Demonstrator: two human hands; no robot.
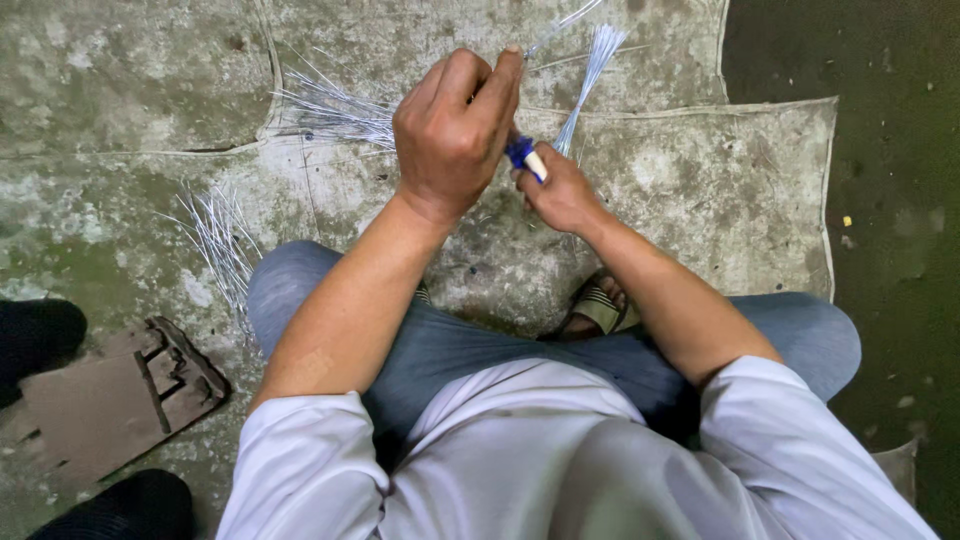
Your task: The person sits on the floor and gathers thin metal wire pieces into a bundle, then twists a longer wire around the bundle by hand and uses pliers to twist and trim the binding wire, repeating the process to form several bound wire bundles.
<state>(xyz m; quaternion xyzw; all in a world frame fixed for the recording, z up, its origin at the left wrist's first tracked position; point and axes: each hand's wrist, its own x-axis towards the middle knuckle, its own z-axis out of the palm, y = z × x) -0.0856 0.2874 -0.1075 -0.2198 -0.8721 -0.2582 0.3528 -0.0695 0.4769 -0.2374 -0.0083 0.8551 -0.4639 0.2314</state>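
Dusty mat [720, 190], hands [455, 135] gripping wire bundle [590, 75]

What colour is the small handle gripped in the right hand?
The handle is blue with a white end, held in the right hand; the head view shows it.

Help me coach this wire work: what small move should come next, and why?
Probably draw the left hand up along the thin wire it pinches, since the right hand grips the blue-and-white tool just below, with a fanned wire bundle rising from it.
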